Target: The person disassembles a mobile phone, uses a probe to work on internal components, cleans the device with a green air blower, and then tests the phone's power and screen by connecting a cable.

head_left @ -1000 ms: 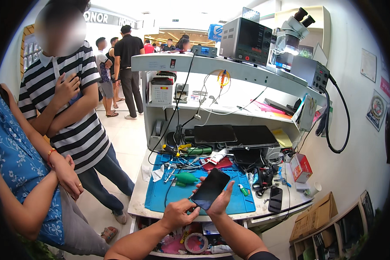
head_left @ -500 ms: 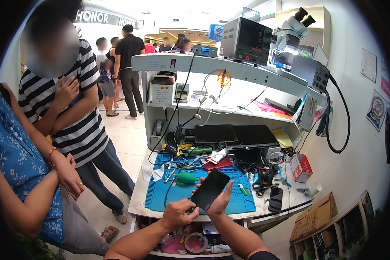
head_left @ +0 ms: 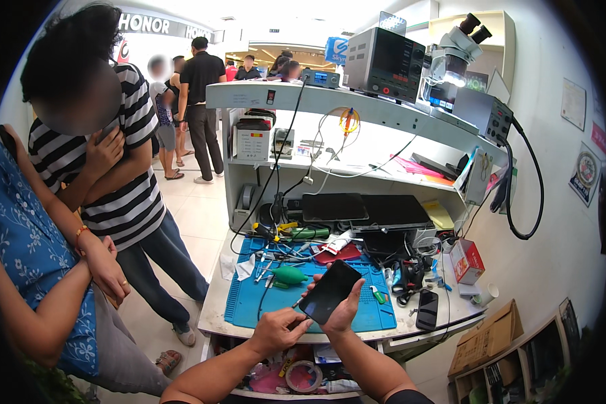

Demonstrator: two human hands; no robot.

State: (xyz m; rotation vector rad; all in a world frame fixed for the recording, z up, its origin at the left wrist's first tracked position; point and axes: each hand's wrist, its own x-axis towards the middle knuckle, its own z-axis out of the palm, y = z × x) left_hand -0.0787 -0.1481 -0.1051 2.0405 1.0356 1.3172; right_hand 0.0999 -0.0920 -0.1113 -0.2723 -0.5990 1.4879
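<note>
Currently | right hand (head_left: 341,315): holding one black rectangular phone (head_left: 331,291) over blue rectangular mat (head_left: 374,316) | left hand (head_left: 275,333): narrow beside phone's edge, contents unclear | open white drawer (head_left: 269,395): one pale round ring (head_left: 318,376) amid clutter

White workbench (head_left: 215,311) — blue mat (head_left: 249,297), black phone (head_left: 427,310), red-and-white box (head_left: 466,261) on top.

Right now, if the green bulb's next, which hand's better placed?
Left, probably. The left hand sits on the same side of the held phone as the green bulb; the right hand cradles that phone. Left's exact grip is unclear.
</note>
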